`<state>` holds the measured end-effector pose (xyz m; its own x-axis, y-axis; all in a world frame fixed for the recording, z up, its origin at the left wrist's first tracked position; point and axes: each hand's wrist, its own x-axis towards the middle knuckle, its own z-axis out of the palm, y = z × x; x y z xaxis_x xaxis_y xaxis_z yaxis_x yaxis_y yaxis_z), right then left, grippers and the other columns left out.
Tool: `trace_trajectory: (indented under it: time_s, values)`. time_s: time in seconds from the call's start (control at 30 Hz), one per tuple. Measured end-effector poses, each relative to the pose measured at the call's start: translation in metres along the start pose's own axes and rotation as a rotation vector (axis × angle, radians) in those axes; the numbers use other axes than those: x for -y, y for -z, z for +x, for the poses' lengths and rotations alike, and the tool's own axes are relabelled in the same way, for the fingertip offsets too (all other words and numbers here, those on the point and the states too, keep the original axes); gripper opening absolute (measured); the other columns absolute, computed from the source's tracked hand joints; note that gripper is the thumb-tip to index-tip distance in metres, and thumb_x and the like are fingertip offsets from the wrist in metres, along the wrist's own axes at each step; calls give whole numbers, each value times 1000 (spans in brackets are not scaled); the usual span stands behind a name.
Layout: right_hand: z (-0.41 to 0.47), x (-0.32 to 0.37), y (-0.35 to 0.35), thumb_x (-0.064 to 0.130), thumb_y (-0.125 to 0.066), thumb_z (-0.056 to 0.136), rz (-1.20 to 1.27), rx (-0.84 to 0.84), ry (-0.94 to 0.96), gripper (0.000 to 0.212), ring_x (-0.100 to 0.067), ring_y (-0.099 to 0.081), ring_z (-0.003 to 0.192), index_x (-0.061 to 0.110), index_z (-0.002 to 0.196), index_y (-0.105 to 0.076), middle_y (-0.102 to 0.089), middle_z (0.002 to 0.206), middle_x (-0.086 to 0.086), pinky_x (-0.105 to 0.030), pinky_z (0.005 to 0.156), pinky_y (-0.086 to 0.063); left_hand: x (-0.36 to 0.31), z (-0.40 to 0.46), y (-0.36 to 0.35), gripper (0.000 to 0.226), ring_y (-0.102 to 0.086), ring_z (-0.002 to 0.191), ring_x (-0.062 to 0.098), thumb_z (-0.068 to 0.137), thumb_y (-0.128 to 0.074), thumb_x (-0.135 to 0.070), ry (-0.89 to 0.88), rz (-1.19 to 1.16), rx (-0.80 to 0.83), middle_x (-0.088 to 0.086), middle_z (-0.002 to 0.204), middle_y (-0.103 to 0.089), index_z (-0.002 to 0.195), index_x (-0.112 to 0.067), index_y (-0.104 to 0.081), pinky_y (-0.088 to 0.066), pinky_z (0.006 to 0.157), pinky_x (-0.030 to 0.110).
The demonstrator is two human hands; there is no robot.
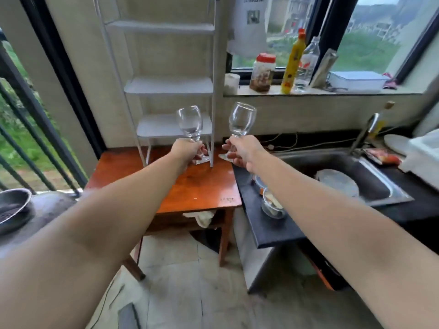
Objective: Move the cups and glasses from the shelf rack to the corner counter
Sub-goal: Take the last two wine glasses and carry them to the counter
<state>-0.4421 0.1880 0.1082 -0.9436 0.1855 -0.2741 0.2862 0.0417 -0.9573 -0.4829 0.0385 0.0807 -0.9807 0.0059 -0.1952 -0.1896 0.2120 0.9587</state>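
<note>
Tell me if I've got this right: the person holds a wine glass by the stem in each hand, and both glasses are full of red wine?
Not quite. The head view shows the left hand and the right hand each gripping a stem, but the left wine glass and the right wine glass are both clear and empty.

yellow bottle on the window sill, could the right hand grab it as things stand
Probably not yet: the right hand already grips a wine glass by its stem, so it has no free fingers. Nothing stands in front of the yellow bottle.
</note>
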Motion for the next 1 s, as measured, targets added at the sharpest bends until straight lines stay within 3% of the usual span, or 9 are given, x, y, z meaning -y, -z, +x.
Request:
trace_trajectory:
  time_s: [0.2,0.4,0.47,0.53,0.6,0.67,0.73,0.83,1.0]
  values:
    - [-45,-83,50,15,-40,99,79,-194,-175,23,1,-43,22,16,78,-50,-56,72,2,-8,27,-26,52,-26,-42,30,-51,48,15,95,-51,-14,33,201,151,7,73,-62,65,-11,-59,-31,46,22]
    - [-111,-159,99,21,-45,98,221,-481,-328,23,-3,-48,31,15,77,-51,-57,73,2,-9,29,-28,87,-77,-113,29,-50,32,5,89,-53,-11,-37,415,438,3,58,-60,60,-10,-57,-33,36,14]
    - [-143,-190,117,18,-44,97,287,-594,-391,15,-6,-49,41,15,85,-52,-58,76,2,-10,31,-29,98,-104,-140,22,-53,42,11,89,-53,-11,-38,485,576,3,60,-60,69,-6,-62,-36,37,15]
    - [-177,-221,130,15,-44,96,331,-694,-450,11,-7,-50,40,14,90,-52,-59,79,1,-10,31,-29,111,-133,-165,18,-54,42,10,91,-52,-11,-26,529,707,5,65,-58,79,-3,-63,-37,35,14]
    - [-207,-250,138,14,-44,96,342,-755,-501,8,-8,-51,40,14,96,-52,-59,81,0,-10,31,-29,128,-158,-185,21,-51,28,3,93,-49,-8,-7,539,801,4,66,-58,75,-3,-59,-34,30,12]
    - [-241,-277,151,13,-43,95,359,-836,-537,9,-5,-52,30,14,91,-51,-58,76,1,-11,32,-29,147,-188,-214,26,-53,31,8,91,-50,-7,-30,593,897,8,69,-62,65,-7,-56,-36,32,14]
    - [-269,-298,164,13,-42,95,374,-917,-558,17,-2,-48,24,17,79,-48,-57,74,2,-11,33,-29,159,-215,-239,24,-51,34,10,87,-52,-8,-98,680,984,2,54,-64,63,-9,-58,-37,35,16]
    - [-317,-319,191,14,-42,95,394,-1028,-584,21,-2,-48,24,17,75,-47,-57,72,3,-12,35,-29,163,-266,-279,27,-44,22,2,86,-50,-5,-177,733,1109,-7,27,-47,61,-9,-57,-32,29,10]
    - [-387,-351,243,13,-43,95,441,-1167,-569,15,-3,-49,24,14,82,-50,-57,73,2,-14,39,-30,162,-343,-345,25,-40,19,3,89,-45,-3,-218,749,1257,3,49,-50,67,-5,-58,-29,27,10]
